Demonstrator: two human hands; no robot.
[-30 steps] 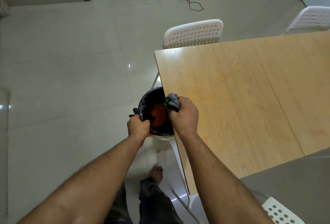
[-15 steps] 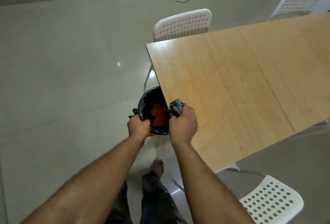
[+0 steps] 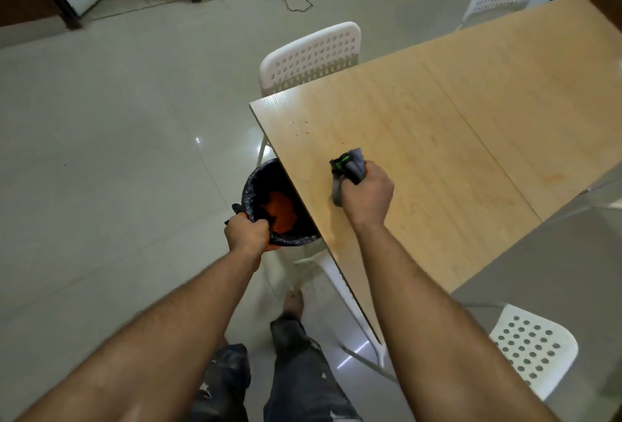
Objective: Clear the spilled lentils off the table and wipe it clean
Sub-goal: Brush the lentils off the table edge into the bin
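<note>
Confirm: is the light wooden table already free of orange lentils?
No: a few orange lentils still lie scattered near the far corner of the light wooden table, beyond the grey cloth gripped by the right hand.

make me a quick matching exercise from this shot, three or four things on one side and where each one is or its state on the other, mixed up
Things:
1. grey cloth
2. bin
3. stray lentils
4. white chair

Places or states:
A. held at the table edge by the left hand
B. at the table's far end
C. bunched in the right hand on the table
D. scattered near the table's corner

Pairs: 1-C, 2-A, 3-D, 4-B
</note>
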